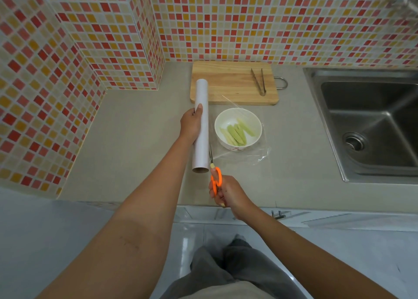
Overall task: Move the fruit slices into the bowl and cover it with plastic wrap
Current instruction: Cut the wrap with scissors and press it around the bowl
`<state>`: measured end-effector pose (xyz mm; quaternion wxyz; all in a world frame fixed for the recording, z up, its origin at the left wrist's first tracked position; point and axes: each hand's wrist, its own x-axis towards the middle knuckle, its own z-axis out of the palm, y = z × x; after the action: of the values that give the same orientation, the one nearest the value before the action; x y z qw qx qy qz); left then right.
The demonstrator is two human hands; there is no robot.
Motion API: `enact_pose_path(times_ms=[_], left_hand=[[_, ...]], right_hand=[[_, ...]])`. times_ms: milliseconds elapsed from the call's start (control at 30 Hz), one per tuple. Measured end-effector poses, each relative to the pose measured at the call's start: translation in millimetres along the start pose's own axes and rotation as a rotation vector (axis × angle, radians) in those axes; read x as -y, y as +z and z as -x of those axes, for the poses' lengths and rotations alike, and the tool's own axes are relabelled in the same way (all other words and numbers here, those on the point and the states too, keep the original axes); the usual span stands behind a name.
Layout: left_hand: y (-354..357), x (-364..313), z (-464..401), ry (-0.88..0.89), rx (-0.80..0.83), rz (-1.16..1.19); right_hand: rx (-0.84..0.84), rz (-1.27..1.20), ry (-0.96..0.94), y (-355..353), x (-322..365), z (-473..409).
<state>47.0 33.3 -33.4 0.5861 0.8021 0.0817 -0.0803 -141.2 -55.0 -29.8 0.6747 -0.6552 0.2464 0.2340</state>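
Observation:
A white bowl (238, 117) stands on the counter and holds several pale green fruit slices (237, 132). A clear sheet of plastic wrap (253, 157) is stretched over the bowl and lies on the counter to its right. My left hand (191, 123) grips the white roll of plastic wrap (202, 144) just left of the bowl. My right hand (226, 192) holds orange-handled scissors (215, 176), whose blades point up along the film between the roll and the bowl.
A wooden cutting board (226, 81) lies behind the bowl with metal tongs (259, 81) on it. A steel sink (371, 122) is at the right. Tiled walls close the left and back. The counter's front edge (294, 209) is near my right hand.

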Motion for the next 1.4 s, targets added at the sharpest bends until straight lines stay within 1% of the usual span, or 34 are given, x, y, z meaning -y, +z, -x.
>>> enact_pose_path(times_ms=[367,467,600,833,1233,1300,1400], left_hand=[[1.3,-1.2,-2.7,-0.014,0.006,0.007],[0.7,-1.2,-2.9,-0.017,0.007,0.002],[-0.6,1.3,-2.2,-0.013,0.006,-0.011],[-1.8,2.9,0.8,-0.015,-0.007,-0.020],[0.6,3.4,0.5,-0.001,-0.006,-0.052],[0.2,2.7,-0.7,-0.006,-0.009,-0.049],[0.3,2.0,-2.0,-0.010,-0.001,-0.041]], right_hand=[[0.004,-0.115,-0.145,-0.6,-5.4,4.7],[0.010,-0.086,-0.118,0.2,-4.9,4.6],[0.013,-0.038,-0.001,-0.9,3.7,-1.7],[0.040,-0.037,0.058,0.4,7.5,-7.2],[-0.004,-0.126,-0.154,2.2,1.8,-8.5],[0.007,-0.121,-0.158,1.3,2.3,-8.9],[0.016,-0.107,-0.089,-0.4,5.9,-12.2]])
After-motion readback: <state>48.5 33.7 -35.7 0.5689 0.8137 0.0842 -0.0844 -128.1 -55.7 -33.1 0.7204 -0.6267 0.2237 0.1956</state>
